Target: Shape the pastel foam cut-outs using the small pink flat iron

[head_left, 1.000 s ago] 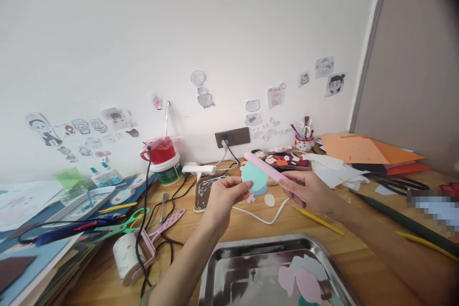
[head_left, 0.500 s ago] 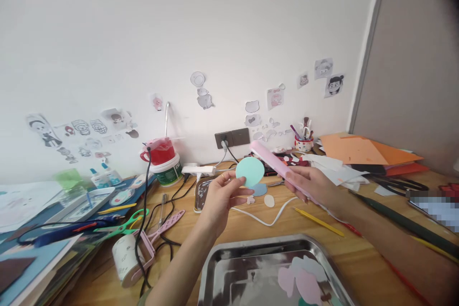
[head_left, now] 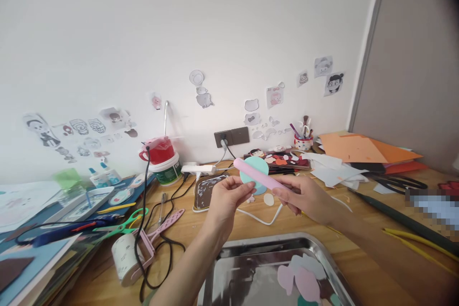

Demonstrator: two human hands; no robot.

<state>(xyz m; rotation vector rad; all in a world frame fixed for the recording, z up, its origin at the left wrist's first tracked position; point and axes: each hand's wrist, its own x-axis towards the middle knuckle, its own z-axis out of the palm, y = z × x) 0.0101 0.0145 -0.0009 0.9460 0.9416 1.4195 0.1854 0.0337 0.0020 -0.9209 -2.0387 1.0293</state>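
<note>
My left hand [head_left: 229, 201] pinches the lower left edge of a mint-green round foam or paper piece [head_left: 258, 163]. My right hand [head_left: 310, 199] is wrapped round a slim pink stick-shaped tool, which looks like a mini hair straightener [head_left: 265, 181]. Its far end lies across the front of the round piece; whether the piece sits between its plates I cannot tell. Behind and below, a blue piece [head_left: 261, 191] and a cream oval [head_left: 268, 200] rest on the table. Nearer to me stands a metal tray [head_left: 265, 240] with pink cut-outs [head_left: 307, 284] and pale and green ones.
A white cord [head_left: 267, 223] loops over the table. Left are green scissors [head_left: 125, 224], a lint roller [head_left: 125, 258], black cables and a green-white tub [head_left: 167, 172]. A power strip [head_left: 198, 169] lies near the wall. Orange sheets [head_left: 355, 147] and paper scraps are piled at the right.
My right hand has brought the pink straightener left and down, so it now crosses the mint round piece. My left hand has shifted slightly right with the piece.
</note>
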